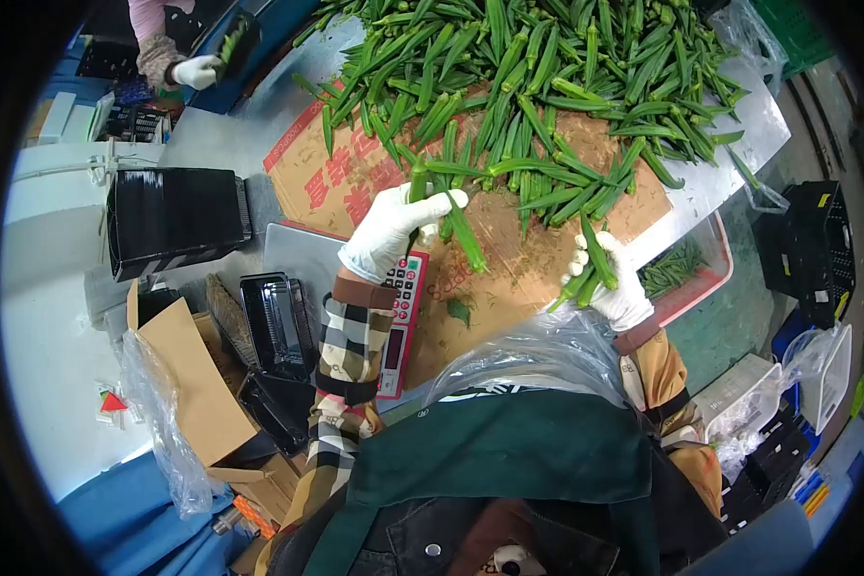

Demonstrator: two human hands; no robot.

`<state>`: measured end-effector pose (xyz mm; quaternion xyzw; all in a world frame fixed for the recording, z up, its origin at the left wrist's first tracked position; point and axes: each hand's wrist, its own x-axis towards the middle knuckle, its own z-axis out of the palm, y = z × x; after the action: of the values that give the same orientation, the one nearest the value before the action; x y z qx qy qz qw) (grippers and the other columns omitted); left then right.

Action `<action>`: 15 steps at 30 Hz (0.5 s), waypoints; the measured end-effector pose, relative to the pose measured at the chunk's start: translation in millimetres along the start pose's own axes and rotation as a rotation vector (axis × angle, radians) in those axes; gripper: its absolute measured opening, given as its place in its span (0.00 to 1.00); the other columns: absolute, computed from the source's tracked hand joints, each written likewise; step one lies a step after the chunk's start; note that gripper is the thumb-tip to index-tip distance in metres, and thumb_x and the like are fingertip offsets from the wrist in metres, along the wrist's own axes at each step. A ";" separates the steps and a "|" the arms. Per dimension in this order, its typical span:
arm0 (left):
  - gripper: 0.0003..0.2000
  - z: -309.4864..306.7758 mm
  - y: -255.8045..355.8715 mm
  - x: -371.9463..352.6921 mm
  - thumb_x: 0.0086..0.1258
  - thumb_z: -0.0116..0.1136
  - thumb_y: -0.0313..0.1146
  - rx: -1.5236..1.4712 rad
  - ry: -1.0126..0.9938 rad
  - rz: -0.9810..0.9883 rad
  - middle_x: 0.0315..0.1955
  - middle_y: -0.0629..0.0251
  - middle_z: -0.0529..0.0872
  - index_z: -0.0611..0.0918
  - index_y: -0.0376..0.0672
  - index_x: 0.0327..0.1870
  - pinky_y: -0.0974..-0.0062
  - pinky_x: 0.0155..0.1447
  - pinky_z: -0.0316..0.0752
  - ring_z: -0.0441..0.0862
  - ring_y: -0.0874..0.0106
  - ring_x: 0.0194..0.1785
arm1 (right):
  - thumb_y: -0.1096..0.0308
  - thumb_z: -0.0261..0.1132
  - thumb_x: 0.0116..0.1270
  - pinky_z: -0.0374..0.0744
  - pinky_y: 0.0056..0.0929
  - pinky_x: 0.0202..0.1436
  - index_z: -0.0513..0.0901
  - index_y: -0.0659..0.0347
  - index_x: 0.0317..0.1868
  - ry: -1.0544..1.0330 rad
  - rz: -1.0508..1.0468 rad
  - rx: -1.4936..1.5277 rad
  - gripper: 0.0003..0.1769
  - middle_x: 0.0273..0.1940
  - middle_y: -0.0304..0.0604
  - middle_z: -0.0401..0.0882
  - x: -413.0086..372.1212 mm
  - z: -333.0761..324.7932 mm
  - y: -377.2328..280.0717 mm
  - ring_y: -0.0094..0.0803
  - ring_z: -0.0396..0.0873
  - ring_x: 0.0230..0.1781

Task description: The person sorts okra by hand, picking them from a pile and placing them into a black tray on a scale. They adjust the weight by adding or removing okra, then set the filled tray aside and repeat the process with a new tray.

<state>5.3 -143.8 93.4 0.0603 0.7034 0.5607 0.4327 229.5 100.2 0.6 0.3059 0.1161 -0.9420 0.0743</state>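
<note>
A large heap of green okra [547, 86] covers the far part of a flattened cardboard sheet [490, 317]. My left hand [386, 230], in a white glove, is closed around okra pods [466, 240] at the near left edge of the heap. One pod points down to the right from its fingers. On the right, my gloved right hand [619, 288] grips a few okra pods [595, 259], held in front of the palm with their ends pointing down and to the left. Its fingertips are partly hidden behind the pods.
A scale [403, 307] with a red-edged keypad lies left of the cardboard. Black plastic trays [276, 322] and an open cardboard box [187, 370] stand further left. Below the table on the right is a pink crate [722, 259] with okra. At the upper left, another person's gloved hand [197, 72] holds a filled tray.
</note>
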 end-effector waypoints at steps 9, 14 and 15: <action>0.15 80.4 -2.8 10.3 0.74 0.64 0.39 -0.097 -0.015 -0.020 0.24 0.79 0.78 0.88 0.39 0.53 0.84 0.30 0.62 0.69 0.87 0.24 | 0.62 0.67 0.72 0.83 0.36 0.35 0.71 0.56 0.66 -0.252 -0.147 0.043 0.25 0.45 0.40 0.77 -61.8 40.4 -32.0 0.29 0.79 0.36; 0.14 145.7 -5.4 25.7 0.70 0.68 0.33 0.112 -0.288 0.216 0.34 0.69 0.88 0.87 0.35 0.53 0.80 0.38 0.76 0.81 0.81 0.31 | 0.71 0.69 0.68 0.74 0.25 0.30 0.67 0.52 0.43 -0.485 -0.573 0.010 0.16 0.33 0.31 0.58 -105.3 57.4 -94.6 0.22 0.64 0.30; 0.13 139.1 -28.8 54.8 0.70 0.66 0.32 0.281 -0.149 0.375 0.31 0.66 0.88 0.87 0.37 0.52 0.78 0.39 0.77 0.82 0.77 0.30 | 0.71 0.68 0.68 0.76 0.25 0.33 0.69 0.53 0.44 -0.427 -0.592 -0.096 0.14 0.35 0.32 0.62 -109.0 51.8 -102.7 0.22 0.67 0.33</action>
<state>77.0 -20.6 39.9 0.2903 0.7172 0.5218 0.3591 266.2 192.8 123.8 0.0516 0.2255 -0.9588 -0.1646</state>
